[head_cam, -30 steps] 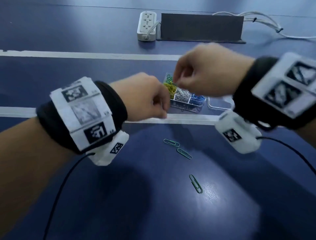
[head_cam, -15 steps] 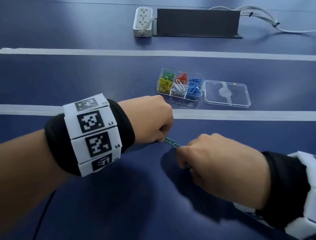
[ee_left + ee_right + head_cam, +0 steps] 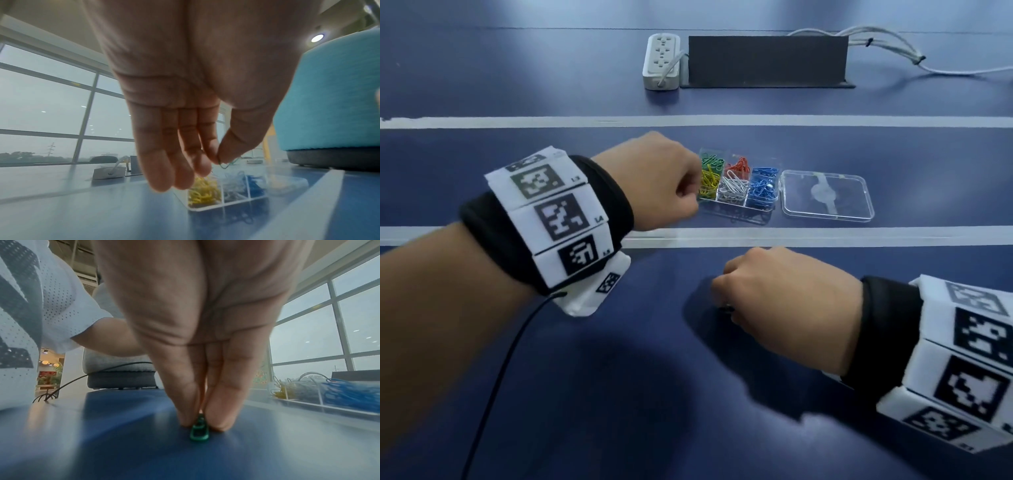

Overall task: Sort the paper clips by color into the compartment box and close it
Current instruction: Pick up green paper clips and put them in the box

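The clear compartment box [image 3: 758,205] sits mid-table with green, yellow, red, white and blue clips sorted in it. Its clear lid [image 3: 828,197] lies flat just right of it. My left hand [image 3: 671,178] hovers at the box's left edge and pinches a green paper clip [image 3: 225,164] between thumb and forefinger above the compartments. Nearer to me, my right hand [image 3: 774,291] is down on the table. Its thumb and forefinger pinch another green paper clip [image 3: 199,431] that still lies on the blue surface.
A white power strip [image 3: 661,61] and a dark upright panel [image 3: 767,60] stand at the back, with white cables [image 3: 887,44] running right. Pale tape lines [image 3: 825,236] cross the blue table. A black wire [image 3: 500,373] hangs from my left wrist.
My left hand has lifted a green clip from the table and carried it up to the box. My right hand came down from the box onto another green clip.
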### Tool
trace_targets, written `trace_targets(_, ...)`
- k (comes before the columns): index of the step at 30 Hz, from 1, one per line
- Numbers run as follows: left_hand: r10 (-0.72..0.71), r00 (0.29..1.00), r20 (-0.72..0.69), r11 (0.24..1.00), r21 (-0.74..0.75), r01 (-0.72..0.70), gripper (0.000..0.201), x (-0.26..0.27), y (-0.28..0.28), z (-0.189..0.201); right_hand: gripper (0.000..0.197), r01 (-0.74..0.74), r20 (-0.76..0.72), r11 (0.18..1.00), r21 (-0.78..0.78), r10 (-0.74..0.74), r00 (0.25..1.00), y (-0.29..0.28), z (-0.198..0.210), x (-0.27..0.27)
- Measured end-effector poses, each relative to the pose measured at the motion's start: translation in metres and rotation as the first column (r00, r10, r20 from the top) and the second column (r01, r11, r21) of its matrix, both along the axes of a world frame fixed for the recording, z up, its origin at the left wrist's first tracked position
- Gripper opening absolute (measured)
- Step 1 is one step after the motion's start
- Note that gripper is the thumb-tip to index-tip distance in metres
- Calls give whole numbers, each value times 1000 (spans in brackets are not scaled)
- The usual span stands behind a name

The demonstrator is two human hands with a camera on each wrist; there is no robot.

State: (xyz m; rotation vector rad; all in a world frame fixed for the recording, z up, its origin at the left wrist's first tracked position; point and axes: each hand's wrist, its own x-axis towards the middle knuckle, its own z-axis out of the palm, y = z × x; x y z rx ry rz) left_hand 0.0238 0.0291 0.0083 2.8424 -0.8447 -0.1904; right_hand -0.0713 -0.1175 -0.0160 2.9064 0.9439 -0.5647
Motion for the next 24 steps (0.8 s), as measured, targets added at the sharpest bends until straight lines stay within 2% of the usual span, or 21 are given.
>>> trace_targets(8,63,994,89,998,22,-65,23,50,-24,0,22,14,38,999,-47,-12,999,-4,2,11)
trace_targets(13,51,996,76,992,113,-60,23,66,-35,-6,20,94,6,993,-77,-93,996,-7,7,21)
trace_targets(16,66,997,50,991,111,-71,22,70,-32,-7,21,126,-4,990,-59,-126,992,-11,14,28)
trace_targets(18,111,993,-31,990,90,-107,26,72,-25,-9,25,152,3,988,-9,-152,988,-15,21,37)
trace_targets(20,168,970,-175,985,62,-159,35,72,-19,-9,25,220,31,971,90,-224,974,-17,30,52)
trace_targets(22,200,929,-311,979,16,-205,50,72,-16,-7,20,312,64,923,225,-334,940,-18,37,76)
trace_targets(24,187,903,-388,980,5,-201,68,72,-14,-5,14,389,63,856,340,-434,899,-18,40,103)
